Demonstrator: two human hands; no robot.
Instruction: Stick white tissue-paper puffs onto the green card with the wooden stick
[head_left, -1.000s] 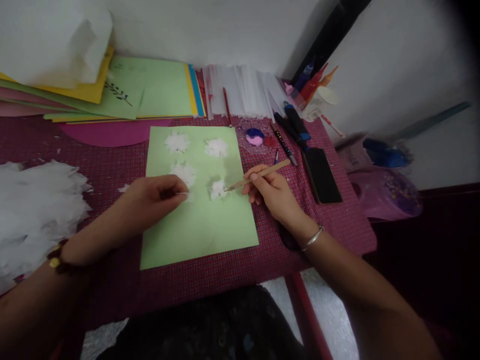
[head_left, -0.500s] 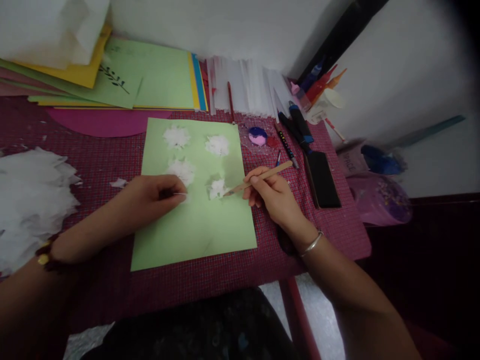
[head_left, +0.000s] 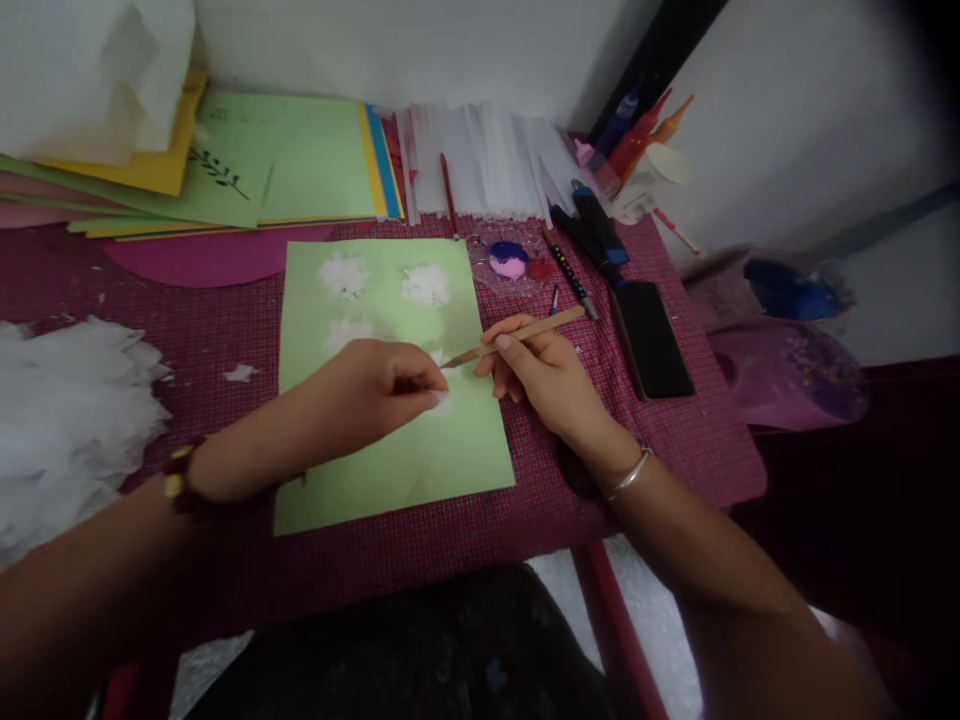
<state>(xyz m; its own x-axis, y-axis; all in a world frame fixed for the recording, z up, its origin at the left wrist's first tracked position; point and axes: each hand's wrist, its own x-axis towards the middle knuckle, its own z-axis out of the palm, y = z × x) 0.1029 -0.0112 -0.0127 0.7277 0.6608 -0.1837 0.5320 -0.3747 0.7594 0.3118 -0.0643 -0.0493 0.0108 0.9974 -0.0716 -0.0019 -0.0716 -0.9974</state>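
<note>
My left hand point(head_left: 397, 380) is closed in a pinch, with a small scrap of white paper point(head_left: 441, 404) at its fingertips. In my right hand point(head_left: 536, 370) is a flat wooden craft stick point(head_left: 551, 321), held like a pen, its narrow tip pointing left. Both hands are over a light green sheet of paper point(head_left: 390, 465). Three white paper tufts show on the sheet: one at upper left point(head_left: 343, 275), one at upper right point(head_left: 426, 286) and one at mid left point(head_left: 349, 331), partly behind my left hand. A fourth tuft point(head_left: 437, 357) at the stick's tip is mostly hidden by my fingers.
White paper pieces point(head_left: 75, 410) are heaped at left. Coloured sheets point(head_left: 315, 150) and white strips point(head_left: 480, 160) lie along the wall. To the right are a paint palette point(head_left: 480, 265), a pen point(head_left: 571, 275), black-handled scissors point(head_left: 596, 225), a phone point(head_left: 651, 340) and paint tubes point(head_left: 634, 150).
My left hand has moved right with the paper scrap, to the stick's tip, and now covers most of the lower right tuft. The view has shifted slightly.
</note>
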